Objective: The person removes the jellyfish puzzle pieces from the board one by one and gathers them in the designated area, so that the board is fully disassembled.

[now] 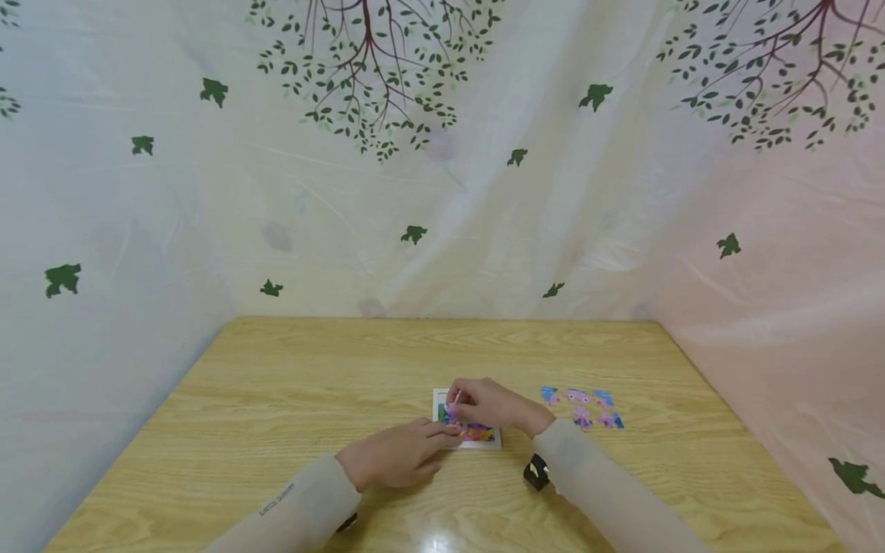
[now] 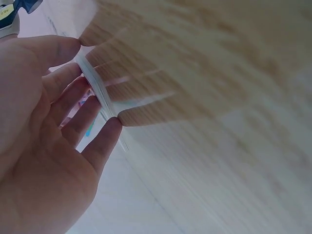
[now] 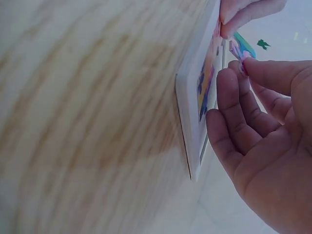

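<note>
A small puzzle board [image 1: 496, 444] with a white border and a colourful printed picture lies flat on the wooden table. Over its upper left part, my right hand [image 1: 492, 404] pinches a puzzle piece [image 3: 239, 50] between thumb and fingertips, with the piece tilted up off the board. The other fingers of that hand stay close to the picture in the right wrist view. My left hand [image 1: 401, 453] rests at the board's near left edge, its fairly straight fingers [image 2: 105, 146] touching the white border [image 2: 97, 87]. Part of the picture is hidden under both hands.
Several loose pink and blue puzzle pieces [image 1: 582, 416] lie on the table [image 1: 332, 361] right of the board, beyond my right forearm. A black wrist device [image 1: 535, 471] hangs under the right sleeve. Pale curtains [image 1: 456, 192] with printed leaves surround the table's back and sides.
</note>
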{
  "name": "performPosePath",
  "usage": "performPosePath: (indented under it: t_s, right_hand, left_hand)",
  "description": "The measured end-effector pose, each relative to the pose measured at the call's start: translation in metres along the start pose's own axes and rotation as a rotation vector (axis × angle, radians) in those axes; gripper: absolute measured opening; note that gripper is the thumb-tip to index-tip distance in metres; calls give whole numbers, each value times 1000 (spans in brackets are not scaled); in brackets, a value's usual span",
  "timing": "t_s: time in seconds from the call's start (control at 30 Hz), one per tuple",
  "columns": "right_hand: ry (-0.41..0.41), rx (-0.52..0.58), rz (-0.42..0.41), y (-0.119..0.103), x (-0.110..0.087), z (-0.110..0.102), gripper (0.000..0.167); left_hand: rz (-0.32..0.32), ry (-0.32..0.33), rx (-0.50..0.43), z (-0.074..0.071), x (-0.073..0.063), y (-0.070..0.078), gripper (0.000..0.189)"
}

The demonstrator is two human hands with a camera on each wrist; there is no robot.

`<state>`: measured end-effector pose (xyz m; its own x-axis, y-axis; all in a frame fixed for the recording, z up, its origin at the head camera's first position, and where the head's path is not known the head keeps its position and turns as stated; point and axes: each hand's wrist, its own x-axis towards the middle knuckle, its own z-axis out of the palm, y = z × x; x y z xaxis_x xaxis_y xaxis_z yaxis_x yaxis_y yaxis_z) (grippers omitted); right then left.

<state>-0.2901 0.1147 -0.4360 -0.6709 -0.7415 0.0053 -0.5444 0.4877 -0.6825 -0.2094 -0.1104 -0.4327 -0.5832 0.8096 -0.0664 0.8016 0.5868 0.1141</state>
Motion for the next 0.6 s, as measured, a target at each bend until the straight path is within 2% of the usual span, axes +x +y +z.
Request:
performPosePath:
  t_s: [0.13,0.3,0.43,0.6]
  right_hand:
    - [11,20,34,2,-4,-6,12]
    - [48,-13,52,11,-13,-16,10]
    - [73,-20,66,18,-24,-26,10]
    - [71,26,75,28,-43,-40,11]
  left_hand:
    - [1,8,-7,-1,0,0,50]
    - [-2,14,-23,0,-1,0,50]
    - [-17,10,-33,0,-1,0,50]
    - [-18,17,-35,-1,-2,2,49]
